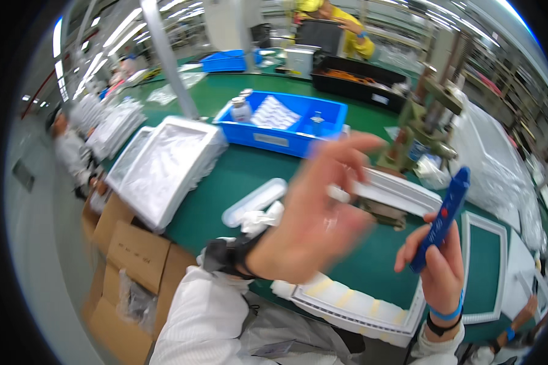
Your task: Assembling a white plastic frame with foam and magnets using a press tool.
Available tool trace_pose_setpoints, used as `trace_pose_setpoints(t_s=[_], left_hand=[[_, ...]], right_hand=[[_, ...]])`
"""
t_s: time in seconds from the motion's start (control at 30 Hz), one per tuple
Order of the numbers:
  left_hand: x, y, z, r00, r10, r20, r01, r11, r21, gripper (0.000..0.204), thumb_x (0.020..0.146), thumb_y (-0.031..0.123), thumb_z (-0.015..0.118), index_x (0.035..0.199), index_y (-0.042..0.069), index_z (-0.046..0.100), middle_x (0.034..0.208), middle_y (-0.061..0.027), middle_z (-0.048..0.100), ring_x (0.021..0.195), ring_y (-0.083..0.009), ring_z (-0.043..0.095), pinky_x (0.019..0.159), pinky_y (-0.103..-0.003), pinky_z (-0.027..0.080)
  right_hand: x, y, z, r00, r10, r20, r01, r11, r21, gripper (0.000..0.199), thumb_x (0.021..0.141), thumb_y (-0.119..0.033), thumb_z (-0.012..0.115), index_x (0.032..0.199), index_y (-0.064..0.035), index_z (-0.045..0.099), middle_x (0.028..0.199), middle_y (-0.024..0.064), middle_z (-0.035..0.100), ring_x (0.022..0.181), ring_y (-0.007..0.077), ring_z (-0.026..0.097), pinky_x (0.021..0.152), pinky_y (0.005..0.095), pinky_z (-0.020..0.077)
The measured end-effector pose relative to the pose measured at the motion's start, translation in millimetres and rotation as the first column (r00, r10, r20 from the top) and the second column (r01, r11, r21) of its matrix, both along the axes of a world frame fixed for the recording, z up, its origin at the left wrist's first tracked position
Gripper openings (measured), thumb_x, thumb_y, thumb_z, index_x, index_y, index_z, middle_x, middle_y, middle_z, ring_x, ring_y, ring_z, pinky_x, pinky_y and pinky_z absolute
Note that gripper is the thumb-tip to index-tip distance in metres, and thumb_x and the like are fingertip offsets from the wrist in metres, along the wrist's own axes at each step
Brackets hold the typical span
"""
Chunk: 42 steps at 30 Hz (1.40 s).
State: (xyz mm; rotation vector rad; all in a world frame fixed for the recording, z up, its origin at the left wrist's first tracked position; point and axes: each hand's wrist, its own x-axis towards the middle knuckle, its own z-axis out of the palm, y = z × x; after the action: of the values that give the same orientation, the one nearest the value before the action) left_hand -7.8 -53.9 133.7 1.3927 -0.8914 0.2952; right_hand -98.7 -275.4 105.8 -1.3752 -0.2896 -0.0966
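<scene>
In my right hand [438, 267] a blue pen-shaped tool [441, 219] is held upright and tilted to the right, with a red spot on its side; its exact kind does not show. My left hand [313, 213] is raised over the middle of the green table [219, 176], blurred by motion, with its fingers apart and nothing visible in them. Close below my hands, at the near edge, lies a white frame [353, 325] with yellowish strips across it. To the right of the right hand lies another white rectangular frame [502, 267].
A blue bin [280, 143] with bottles and a patterned sheet stands beyond my hands. Left are wrapped white panels [164, 164] and an open cardboard box [134, 255]. A metal press [423, 121] stands back right. A co-worker in yellow [356, 39] works at the far side.
</scene>
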Motion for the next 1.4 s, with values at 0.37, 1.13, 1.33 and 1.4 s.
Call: trace_pose_setpoints(t_s=[0.37,1.13,1.33,1.4], left_hand=[[9.6,-5.2,7.6,0.977,0.128,0.171,-0.19,0.887,0.421,0.039,0.092,0.002,0.057,0.131,0.002,0.059,0.074,-0.0098,0.063,0.059,-0.0147,0.055,0.055,-0.027,0.043],[25.0,-10.9,-16.8,0.974,-0.173,0.146,-0.001,0.642,0.767,0.036,0.083,0.003,0.066,0.118,0.01,0.071,0.074,-0.0111,0.068,0.055,-0.0242,0.062,0.049,-0.031,0.044],[24.0,-9.0,-14.4,0.973,-0.173,0.155,-0.014,0.62,0.784,0.035,0.083,0.004,0.066,0.117,0.01,0.071,0.075,-0.0112,0.069,0.055,-0.024,0.062,0.049,-0.031,0.044],[24.9,-9.2,-14.8,0.972,-0.176,0.157,-0.014,0.622,0.783,0.035,0.083,0.003,0.066,0.117,0.01,0.071,0.076,-0.0113,0.069,0.055,-0.0239,0.062,0.049,-0.031,0.043]], right_hand=[[22.4,-19.7,-1.5,0.97,0.106,-0.217,-0.025,0.938,0.346,0.04,0.101,-0.031,0.047,0.128,-0.0017,0.047,0.077,0.003,0.05,0.065,0.0137,0.05,0.062,0.0256,0.0412],[26.9,-39.2,5.8,0.989,-0.12,0.084,0.141,0.63,-0.764,0.025,0.081,-0.03,0.074,0.086,-0.0062,0.076,0.058,0.0066,0.063,0.048,0.0188,0.06,0.049,0.0271,0.0459],[26.5,-38.5,5.3,0.99,-0.123,0.068,0.131,0.629,-0.767,0.025,0.081,-0.031,0.074,0.086,-0.0064,0.076,0.057,0.0072,0.062,0.048,0.0201,0.06,0.049,0.0277,0.0457],[27.1,-40.2,4.0,0.989,-0.089,0.117,0.147,0.599,-0.787,0.026,0.081,-0.032,0.074,0.086,-0.0068,0.076,0.057,0.0079,0.063,0.049,0.0208,0.061,0.049,0.0285,0.0463]])
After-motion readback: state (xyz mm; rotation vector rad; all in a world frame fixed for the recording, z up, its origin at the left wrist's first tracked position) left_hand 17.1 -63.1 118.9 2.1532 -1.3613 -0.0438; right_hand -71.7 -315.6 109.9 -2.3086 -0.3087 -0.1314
